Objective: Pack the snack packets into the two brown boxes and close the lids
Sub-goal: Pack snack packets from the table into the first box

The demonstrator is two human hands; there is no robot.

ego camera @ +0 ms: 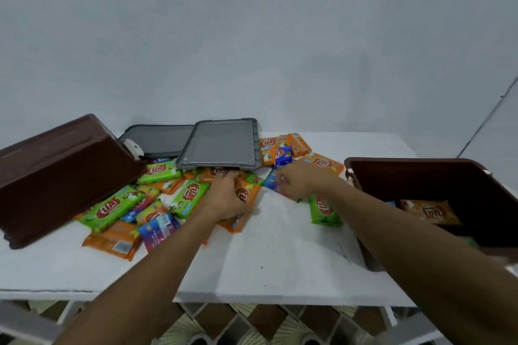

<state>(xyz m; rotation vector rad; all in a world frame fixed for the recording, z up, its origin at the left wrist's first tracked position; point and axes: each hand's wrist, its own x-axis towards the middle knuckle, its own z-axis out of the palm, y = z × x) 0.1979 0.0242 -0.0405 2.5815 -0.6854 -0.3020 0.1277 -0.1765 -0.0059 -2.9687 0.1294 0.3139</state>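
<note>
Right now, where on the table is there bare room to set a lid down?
Bare: the front strip of the table between the packet pile and the right brown box, and the far corner behind that box. Crowded: the middle and left, where packets spread from the tipped left brown box to the grey lids.

Green (188,196), orange (113,242) and blue snack packets (283,155), each marked with a red oval logo, are seen on a white counter (280,255) between two dark brown boxes (56,176), behind which grey lids (221,144) are seen.
</note>
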